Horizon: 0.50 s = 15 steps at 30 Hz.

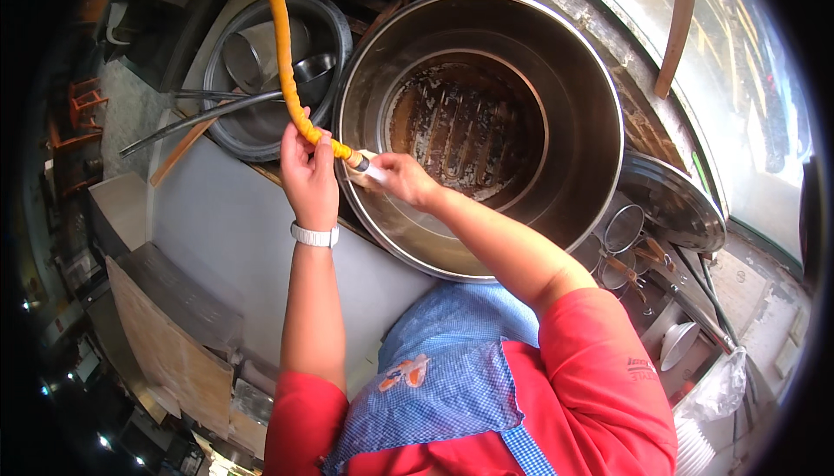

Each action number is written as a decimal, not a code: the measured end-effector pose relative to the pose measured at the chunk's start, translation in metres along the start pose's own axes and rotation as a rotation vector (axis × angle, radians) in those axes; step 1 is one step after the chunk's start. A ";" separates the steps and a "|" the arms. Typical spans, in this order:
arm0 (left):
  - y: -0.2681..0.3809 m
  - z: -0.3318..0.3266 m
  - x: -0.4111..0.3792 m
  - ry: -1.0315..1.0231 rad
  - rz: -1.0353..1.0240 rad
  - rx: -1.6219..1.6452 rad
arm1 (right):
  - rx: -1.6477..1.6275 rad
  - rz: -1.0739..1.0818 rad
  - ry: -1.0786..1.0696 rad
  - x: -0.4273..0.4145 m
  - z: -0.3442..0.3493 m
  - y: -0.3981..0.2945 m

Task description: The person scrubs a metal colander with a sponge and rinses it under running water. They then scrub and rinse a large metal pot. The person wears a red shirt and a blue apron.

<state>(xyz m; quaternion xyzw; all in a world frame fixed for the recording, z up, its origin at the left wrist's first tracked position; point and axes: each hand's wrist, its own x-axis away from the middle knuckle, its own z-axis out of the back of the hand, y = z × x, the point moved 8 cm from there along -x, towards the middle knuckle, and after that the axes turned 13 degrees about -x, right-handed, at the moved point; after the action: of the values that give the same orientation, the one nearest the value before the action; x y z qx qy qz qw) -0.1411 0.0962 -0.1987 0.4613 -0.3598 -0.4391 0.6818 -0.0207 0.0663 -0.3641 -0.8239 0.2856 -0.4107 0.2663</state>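
Observation:
A yellow wrapped hose (282, 39) comes down from the top of the view. Near its lower end my left hand (311, 163), with a white watch on the wrist, grips it between thumb and fingers. My right hand (405, 178) holds a whitish piece, blurred in part, at the dark tip of the hose. Both hands are at the left rim of a large round metal pot (573, 131). Inside the pot, a looped heating coil (466, 144) lies on a brown, scaled bottom.
Left of the pot stands a grey basin (218, 78) with metal vessels and a dark pipe (215, 118) across it. A grey surface (221, 215) lies below. At right are a metal lid (677, 205), wire strainers (623, 228) and a white bowl (679, 344).

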 end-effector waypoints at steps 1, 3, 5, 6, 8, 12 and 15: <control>-0.004 -0.005 0.000 -0.013 0.025 0.033 | -0.257 -0.124 0.025 0.010 0.005 0.017; -0.014 -0.013 -0.002 -0.039 0.075 0.099 | -0.338 -0.155 0.162 0.029 0.018 0.031; -0.020 -0.022 -0.001 -0.068 0.159 0.130 | -0.508 -0.238 0.231 0.037 0.030 0.050; -0.017 -0.025 -0.001 -0.089 0.201 0.146 | -0.642 -0.299 0.228 0.034 0.033 0.059; -0.019 -0.030 0.001 -0.115 0.241 0.161 | -0.485 -0.326 0.304 0.035 0.049 0.072; -0.017 -0.034 0.002 -0.107 0.252 0.164 | -0.144 -0.065 0.415 0.026 0.074 0.051; -0.014 -0.037 0.005 -0.103 0.256 0.172 | 0.196 -0.209 0.398 0.045 0.067 0.003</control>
<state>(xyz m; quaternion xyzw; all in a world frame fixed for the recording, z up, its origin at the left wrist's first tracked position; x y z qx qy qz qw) -0.1101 0.1005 -0.2230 0.4450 -0.4864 -0.3395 0.6709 0.0567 0.0463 -0.3775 -0.7220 0.2043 -0.6161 0.2396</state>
